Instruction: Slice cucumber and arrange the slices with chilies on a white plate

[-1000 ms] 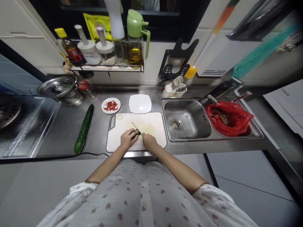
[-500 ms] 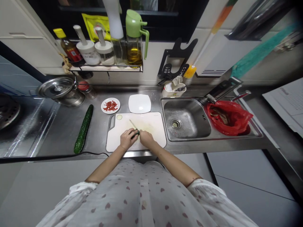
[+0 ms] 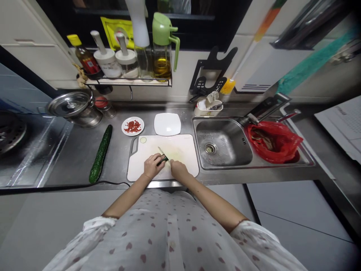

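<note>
On the white cutting board (image 3: pixel 135 165), my left hand (image 3: pixel 152 165) is closed on a short piece of cucumber (image 3: pixel 163 160), pressing it down; the fingers hide part of it. My right hand (image 3: pixel 179 170) is wrapped round the handle of a knife (image 3: pixel 161 151), whose blade points away from me to the upper left, beside the cucumber piece. The handle itself is hidden in the fist. A pale round cucumber slice (image 3: pixel 143 140) lies at the board's far left corner. Left of the board, a whole cucumber (image 3: pixel 100 154) rests on the steel counter.
Behind the board stand a small plate (image 3: pixel 124 130) with chopped red bits and a white square dish (image 3: pixel 167 124). A sink (image 3: pixel 225 143) holding a red plastic bag (image 3: pixel 275 143) is on the right. A lidded pot (image 3: pixel 84 113) and a rack (image 3: pixel 126 81) of bottles are farther back.
My right hand has shifted slightly to the right and toward me, drawing the knife the same way. The left hand stays nearly in place on the cucumber piece.
</note>
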A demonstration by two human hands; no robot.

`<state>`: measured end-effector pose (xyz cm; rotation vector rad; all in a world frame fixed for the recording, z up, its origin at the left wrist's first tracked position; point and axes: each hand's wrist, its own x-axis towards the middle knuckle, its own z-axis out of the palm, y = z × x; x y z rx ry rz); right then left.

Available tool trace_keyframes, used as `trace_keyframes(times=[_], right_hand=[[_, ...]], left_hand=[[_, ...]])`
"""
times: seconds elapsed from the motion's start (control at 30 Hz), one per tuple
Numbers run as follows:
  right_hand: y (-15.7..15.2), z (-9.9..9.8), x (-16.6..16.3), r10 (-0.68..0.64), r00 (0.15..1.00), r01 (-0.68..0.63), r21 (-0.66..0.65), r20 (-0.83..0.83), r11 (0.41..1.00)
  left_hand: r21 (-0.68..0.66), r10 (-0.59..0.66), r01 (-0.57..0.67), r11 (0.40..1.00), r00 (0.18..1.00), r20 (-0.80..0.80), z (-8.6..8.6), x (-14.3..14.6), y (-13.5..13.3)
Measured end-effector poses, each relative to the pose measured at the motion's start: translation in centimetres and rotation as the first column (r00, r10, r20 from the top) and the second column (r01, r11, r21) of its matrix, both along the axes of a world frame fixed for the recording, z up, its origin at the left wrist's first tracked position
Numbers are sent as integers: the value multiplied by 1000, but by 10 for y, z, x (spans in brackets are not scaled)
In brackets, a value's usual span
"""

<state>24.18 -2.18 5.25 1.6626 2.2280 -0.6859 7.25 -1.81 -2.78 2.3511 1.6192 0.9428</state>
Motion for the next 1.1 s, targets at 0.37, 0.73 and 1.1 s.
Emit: trace_keyframes(times=[0.37, 0.73, 1.1], right_hand=[[9, -9, -6, 9, 999, -8, 27, -31, 1000], [15, -5, -9, 15, 998, -14, 14, -65, 1000], [20, -2, -12, 8, 995, -8, -2, -103, 1000]], left_hand=[[-14, 6, -6, 1000, 1000, -10, 3, 0, 0], [-23, 14, -14, 1000, 1000, -6, 1, 0, 1], [-56, 17, -17, 998, 1000, -1, 2, 0, 2]])
